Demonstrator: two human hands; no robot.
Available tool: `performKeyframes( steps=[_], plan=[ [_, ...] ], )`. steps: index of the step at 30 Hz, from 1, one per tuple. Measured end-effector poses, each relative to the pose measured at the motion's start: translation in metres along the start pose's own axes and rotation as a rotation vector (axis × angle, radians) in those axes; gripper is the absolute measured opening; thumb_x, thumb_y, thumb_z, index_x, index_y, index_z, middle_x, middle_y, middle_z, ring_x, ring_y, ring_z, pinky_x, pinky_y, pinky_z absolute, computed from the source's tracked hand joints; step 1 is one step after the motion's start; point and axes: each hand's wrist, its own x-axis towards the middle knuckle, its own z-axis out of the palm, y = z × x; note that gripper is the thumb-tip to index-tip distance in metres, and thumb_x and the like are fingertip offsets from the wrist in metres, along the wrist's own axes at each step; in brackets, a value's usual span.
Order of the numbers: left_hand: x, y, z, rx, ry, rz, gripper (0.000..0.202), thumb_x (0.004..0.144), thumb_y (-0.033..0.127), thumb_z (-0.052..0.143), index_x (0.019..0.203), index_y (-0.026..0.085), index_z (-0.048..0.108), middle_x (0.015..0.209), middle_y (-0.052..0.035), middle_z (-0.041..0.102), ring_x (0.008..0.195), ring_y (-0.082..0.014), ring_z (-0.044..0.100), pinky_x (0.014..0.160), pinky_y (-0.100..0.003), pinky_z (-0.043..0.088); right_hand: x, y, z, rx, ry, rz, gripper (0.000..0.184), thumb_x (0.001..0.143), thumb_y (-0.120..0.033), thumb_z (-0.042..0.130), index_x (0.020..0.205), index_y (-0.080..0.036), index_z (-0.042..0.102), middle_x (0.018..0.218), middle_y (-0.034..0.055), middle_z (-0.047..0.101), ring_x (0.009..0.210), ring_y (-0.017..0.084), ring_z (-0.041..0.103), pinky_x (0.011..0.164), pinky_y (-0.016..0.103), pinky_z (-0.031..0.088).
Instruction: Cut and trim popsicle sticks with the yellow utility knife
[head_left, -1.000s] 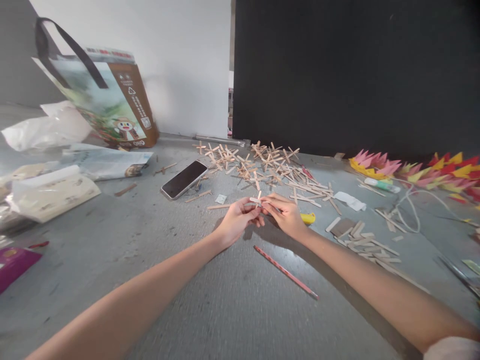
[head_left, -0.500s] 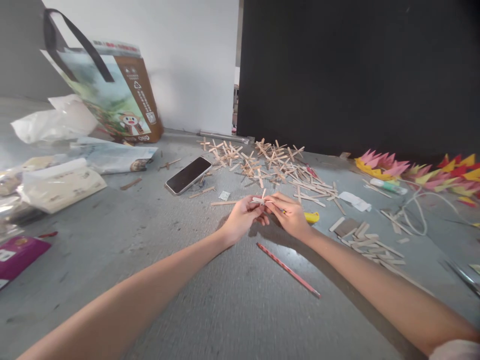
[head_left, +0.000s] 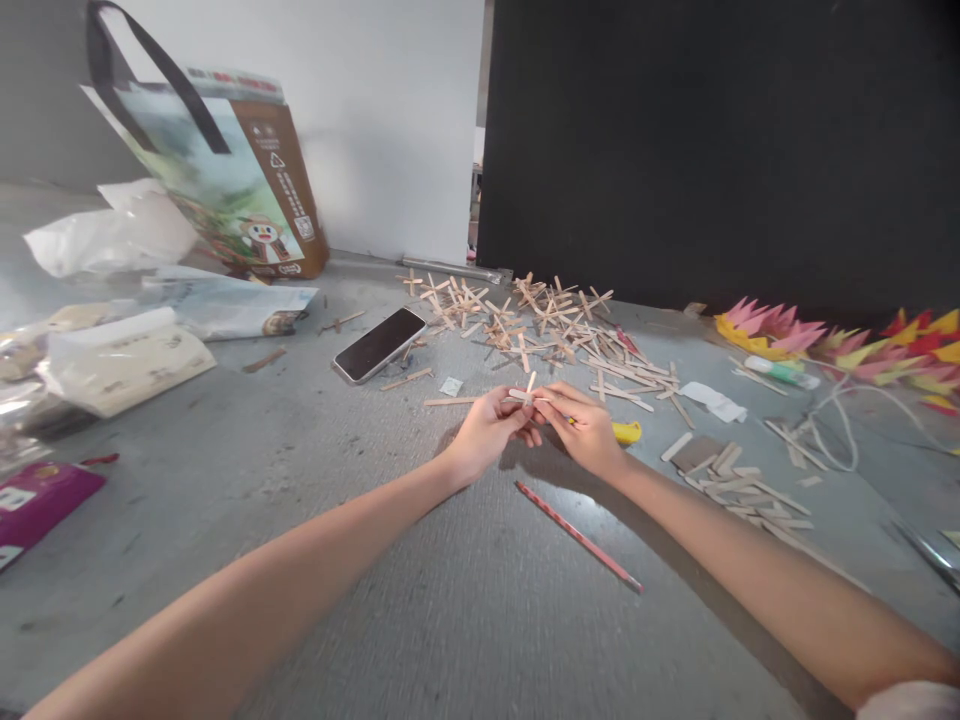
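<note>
Between my two hands, above the grey tabletop, is a small cross of wooden craft sticks [head_left: 531,383]. My left hand [head_left: 486,432] pinches it from the left, thumb and fingers pressed together. From the right, my right hand [head_left: 583,428] closes its fingertips on the same cross; its lower part is hidden by the fingers. Just beyond my right hand, a yellow tool [head_left: 627,432] shows partly, the rest covered by the hand. A red patterned pencil [head_left: 577,537] lies on the table below my hands.
Behind my hands lies a heap of crossed craft sticks [head_left: 551,310]. Loose sticks [head_left: 739,485] are piled at right, near a glue tube [head_left: 784,373] and paper petals [head_left: 769,328]. A phone [head_left: 379,345] lies left of the heap. A carrier bag [head_left: 247,190] stands at the back left.
My hands stay together on the cross, which has turned slightly in the fingers. The whole view has shifted a little; nothing else has visibly moved.
</note>
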Motion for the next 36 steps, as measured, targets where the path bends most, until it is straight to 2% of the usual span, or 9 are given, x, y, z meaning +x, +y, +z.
performKeyframes(
  steps=[7,15,22,27,31,36],
  plan=[
    [-0.0017,0.0015,0.0025,0.012,0.004,-0.003,0.041,0.083,0.043,0.082,0.101,0.013,0.062,0.077,-0.0025,0.071,0.059,-0.0141,0.068,0.063,-0.029,0.055,-0.0024,0.0016,-0.0009,-0.029,-0.002,0.000,0.026,0.107,-0.032,0.053,0.113,-0.022,0.076,0.095,0.0059,0.070,0.085,0.019,0.068,0.083,0.033,0.056],
    [-0.0027,0.0015,0.0018,-0.024,-0.001,-0.001,0.048,0.081,0.043,0.085,0.107,0.013,0.059,0.075,-0.0036,0.073,0.059,-0.0158,0.069,0.061,-0.029,0.054,-0.0066,0.0043,-0.0004,-0.095,-0.046,-0.080,0.029,0.108,-0.029,0.051,0.125,-0.022,0.073,0.110,0.0087,0.072,0.094,0.019,0.070,0.086,0.031,0.058],
    [-0.0021,-0.0033,0.0022,0.003,0.080,0.088,0.046,0.085,0.045,0.081,0.107,0.013,0.056,0.070,-0.0029,0.071,0.059,-0.0178,0.070,0.061,-0.032,0.057,-0.0029,-0.0005,0.0019,-0.021,-0.017,-0.043,0.027,0.106,-0.027,0.054,0.123,-0.024,0.075,0.109,0.0080,0.072,0.093,0.019,0.070,0.083,0.031,0.057],
    [-0.0014,-0.0025,0.0001,0.055,0.064,0.097,0.043,0.088,0.044,0.078,0.108,0.015,0.056,0.073,-0.0030,0.071,0.060,-0.0175,0.070,0.063,-0.033,0.058,-0.0031,-0.0021,0.0006,-0.006,0.001,-0.055,0.029,0.106,-0.026,0.055,0.127,-0.026,0.074,0.112,0.0081,0.072,0.096,0.020,0.070,0.085,0.033,0.057],
    [-0.0019,0.0009,0.0002,0.079,0.072,0.093,0.036,0.091,0.040,0.075,0.110,0.016,0.056,0.075,-0.0017,0.069,0.061,-0.0144,0.067,0.062,-0.028,0.053,-0.0022,-0.0033,-0.0016,0.094,-0.005,0.030,0.032,0.104,-0.029,0.057,0.134,-0.026,0.070,0.116,0.0087,0.071,0.099,0.021,0.070,0.088,0.036,0.057],
    [-0.0004,0.0007,0.0016,0.072,0.082,0.052,0.037,0.089,0.032,0.074,0.116,0.016,0.055,0.073,0.0020,0.064,0.054,-0.0087,0.055,0.054,-0.023,0.038,0.0004,0.0008,-0.0004,0.156,0.011,0.186,0.020,0.102,-0.036,0.061,0.106,-0.021,0.074,0.096,0.0052,0.074,0.085,0.019,0.069,0.079,0.032,0.055]
  ],
)
